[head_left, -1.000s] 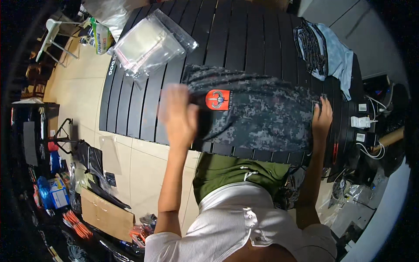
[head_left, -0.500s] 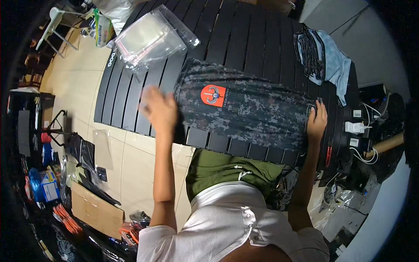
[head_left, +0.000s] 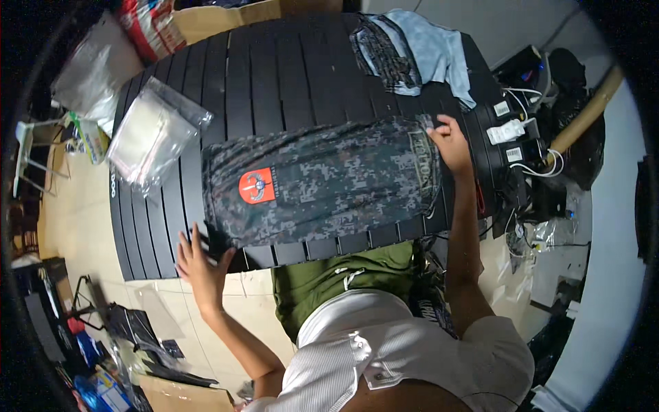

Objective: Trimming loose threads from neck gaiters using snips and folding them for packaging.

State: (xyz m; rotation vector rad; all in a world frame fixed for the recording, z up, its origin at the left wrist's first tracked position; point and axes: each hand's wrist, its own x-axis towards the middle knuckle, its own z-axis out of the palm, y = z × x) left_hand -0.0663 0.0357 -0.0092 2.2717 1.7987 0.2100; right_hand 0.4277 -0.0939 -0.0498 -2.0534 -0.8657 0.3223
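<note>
A folded dark camouflage garment [head_left: 329, 185] lies flat, long side toward me, on the black slatted table [head_left: 288, 69]. It has a red badge-shaped print [head_left: 256, 186] near its left end and a lettered band at its right end. My left hand [head_left: 202, 268] hovers by the table's near edge, just off the garment's lower left corner, fingers spread and holding nothing. At the garment's upper right corner is my right hand [head_left: 453, 147], its fingers loosely bent and apart. Whether its fingertips touch the cloth is hard to see.
Clear plastic bags [head_left: 154, 134] lie on the table's left part. A stack of folded dark and light blue clothes [head_left: 412, 55] sits at the far right. White plugs and cables [head_left: 508, 132] stand beyond the right edge. A cardboard sheet [head_left: 185, 395] is on the floor, lower left.
The view has shifted, so the table sits differently. My left hand has moved nearer to me, beside the garment's lower left corner. The right hand's fingers have bent, and the lettered band now shows.
</note>
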